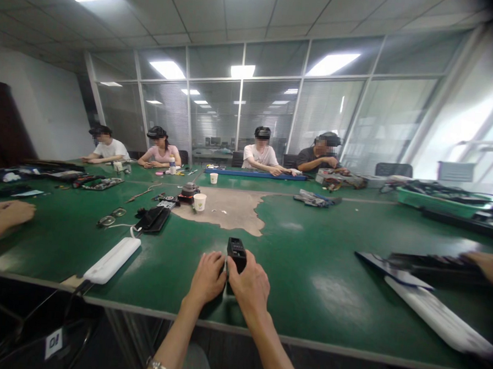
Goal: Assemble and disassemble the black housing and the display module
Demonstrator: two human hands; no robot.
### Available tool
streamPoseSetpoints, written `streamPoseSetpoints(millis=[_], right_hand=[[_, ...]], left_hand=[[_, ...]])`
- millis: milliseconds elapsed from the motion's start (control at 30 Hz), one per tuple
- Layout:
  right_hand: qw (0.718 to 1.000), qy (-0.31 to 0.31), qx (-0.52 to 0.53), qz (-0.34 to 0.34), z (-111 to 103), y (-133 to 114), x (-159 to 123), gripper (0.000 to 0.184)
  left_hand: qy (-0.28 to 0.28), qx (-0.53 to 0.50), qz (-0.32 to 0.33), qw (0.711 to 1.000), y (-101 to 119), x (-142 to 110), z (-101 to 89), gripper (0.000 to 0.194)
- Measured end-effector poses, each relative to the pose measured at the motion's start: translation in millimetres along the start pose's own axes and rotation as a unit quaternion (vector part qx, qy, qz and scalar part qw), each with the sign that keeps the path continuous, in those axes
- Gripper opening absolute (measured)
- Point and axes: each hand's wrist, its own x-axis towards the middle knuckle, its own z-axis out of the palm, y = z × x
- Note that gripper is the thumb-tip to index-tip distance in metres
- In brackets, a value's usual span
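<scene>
Black and boxy, a small device [237, 251] stands on the green bench [291, 269] near its close edge, between the two hands. The right hand [249, 281] pinches its right side, thumb toward the near face and fingers curled round the far side. The left hand [208, 276] sits just left of it, fingers bent and drawn together; whether its fingertips grip the device or only touch it, I cannot tell.

To the left lies a white power strip [113, 260], with a black case [154, 218] and a pair of glasses [111, 217] beyond it. Farther off, a paper cup [200, 202] stands on a bare tan patch [232, 211] of the bench, beside a dark round part [189, 190]. Gloves [315, 198] lie right of the patch, and a green basket [444, 202] full of dark items sits at the far right. Four people in headsets sit along the far side.
</scene>
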Motion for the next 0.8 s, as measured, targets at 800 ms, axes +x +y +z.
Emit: streamPoseSetpoints(millis=[800], right_hand=[[0.999,-0.015,-0.049,0.000,24,8,-23,0.063]], left_hand=[[-0.038,0.005,-0.025,0.999,-6,4,4.2,0.054]])
